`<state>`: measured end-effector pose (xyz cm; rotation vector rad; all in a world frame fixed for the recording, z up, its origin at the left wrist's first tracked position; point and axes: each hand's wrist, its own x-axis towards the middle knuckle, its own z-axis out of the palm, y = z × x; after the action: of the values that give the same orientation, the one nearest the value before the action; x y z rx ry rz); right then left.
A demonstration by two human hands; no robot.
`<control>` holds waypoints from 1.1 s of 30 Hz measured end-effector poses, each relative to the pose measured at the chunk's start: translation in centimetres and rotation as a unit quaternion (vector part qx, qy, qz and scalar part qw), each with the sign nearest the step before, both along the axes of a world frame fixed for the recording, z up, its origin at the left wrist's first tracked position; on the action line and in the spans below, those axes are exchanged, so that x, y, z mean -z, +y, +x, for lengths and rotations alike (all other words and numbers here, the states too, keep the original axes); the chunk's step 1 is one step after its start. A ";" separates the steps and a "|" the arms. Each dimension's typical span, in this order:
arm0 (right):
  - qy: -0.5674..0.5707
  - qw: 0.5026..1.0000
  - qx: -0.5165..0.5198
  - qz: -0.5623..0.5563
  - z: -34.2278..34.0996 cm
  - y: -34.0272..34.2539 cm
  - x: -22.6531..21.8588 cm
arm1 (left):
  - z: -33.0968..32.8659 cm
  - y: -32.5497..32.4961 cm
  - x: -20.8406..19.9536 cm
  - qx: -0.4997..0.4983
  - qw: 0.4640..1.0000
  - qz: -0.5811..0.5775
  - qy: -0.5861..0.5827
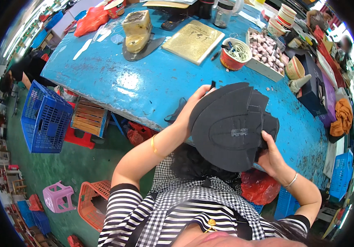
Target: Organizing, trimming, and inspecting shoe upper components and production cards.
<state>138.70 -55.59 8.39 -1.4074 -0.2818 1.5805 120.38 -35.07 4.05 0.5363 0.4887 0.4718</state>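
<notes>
Above the near edge of the blue table I hold a fanned stack of black flat pieces [226, 127] with rounded edges, like cut shoe-upper parts. The top piece has a curved outline and a small greyish mark in its middle. My left hand [194, 103] grips the stack's far left edge, its fingers partly hidden behind it. On the right side my right hand [272, 158] pinches the stack, thumb on top and the other fingers mostly underneath. A small black piece [179, 111] lies on the table beside my left wrist.
The blue table [103, 82] bears a glue-stained container [138, 33], a gold-coloured book [193, 41], a red tub of string [235, 53] and a box of small pinkish pieces [265, 51]. Blue crates [45, 117], a purple stool [59, 196] and an orange basket [92, 206] stand on the floor.
</notes>
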 end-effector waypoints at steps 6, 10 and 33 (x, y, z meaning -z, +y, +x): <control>0.000 0.998 0.064 0.011 -0.7 -1.8 1.9 | 7.1 3.5 3.2 -0.119 0.973 0.169 0.102; 0.018 0.999 0.027 -0.023 -0.8 -1.9 2.2 | 8.4 7.3 5.1 -0.216 0.951 0.181 0.126; -0.578 0.745 -0.111 0.312 8.6 5.8 -4.5 | -6.6 -5.4 2.5 -0.145 0.895 0.400 0.132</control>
<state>147.25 -49.79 12.91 -1.6238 -1.5981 0.4227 113.79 -40.51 1.54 1.3473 0.6325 0.9032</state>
